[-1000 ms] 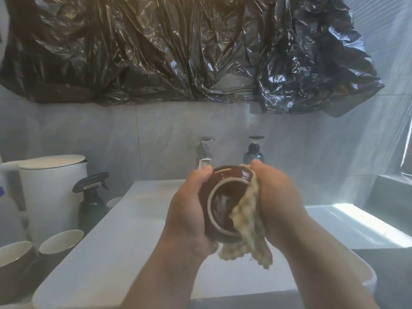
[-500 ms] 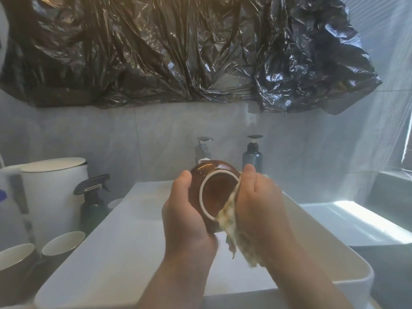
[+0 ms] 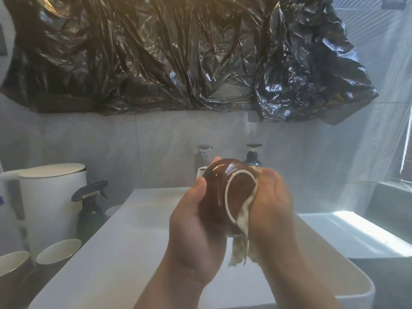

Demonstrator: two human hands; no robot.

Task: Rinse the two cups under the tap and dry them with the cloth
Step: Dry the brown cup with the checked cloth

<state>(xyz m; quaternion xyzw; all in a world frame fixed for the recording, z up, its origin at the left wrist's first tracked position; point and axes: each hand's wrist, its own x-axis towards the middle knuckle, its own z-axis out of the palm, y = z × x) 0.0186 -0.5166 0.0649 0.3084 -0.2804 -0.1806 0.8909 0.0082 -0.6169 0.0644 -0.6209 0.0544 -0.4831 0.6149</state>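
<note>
My left hand [image 3: 191, 221] grips the brown cup [image 3: 217, 197] over the basin [image 3: 124, 246]. My right hand [image 3: 272, 210] holds the cloth [image 3: 242, 248] against its rim, with the tap [image 3: 201, 157] close behind.

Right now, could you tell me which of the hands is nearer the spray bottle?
Left. The left hand grips the cup, nearer the spray bottle; the right hand, holding the cloth, lies beyond the cup.

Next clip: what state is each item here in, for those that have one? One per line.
Brown cup: tipped on its side, gripped by left hand.
Cloth: crumpled, held against the cup's rim by right hand.
Tap: no stream visible.
Kettle: lid closed.
Cups by the kettle: upright.
</note>
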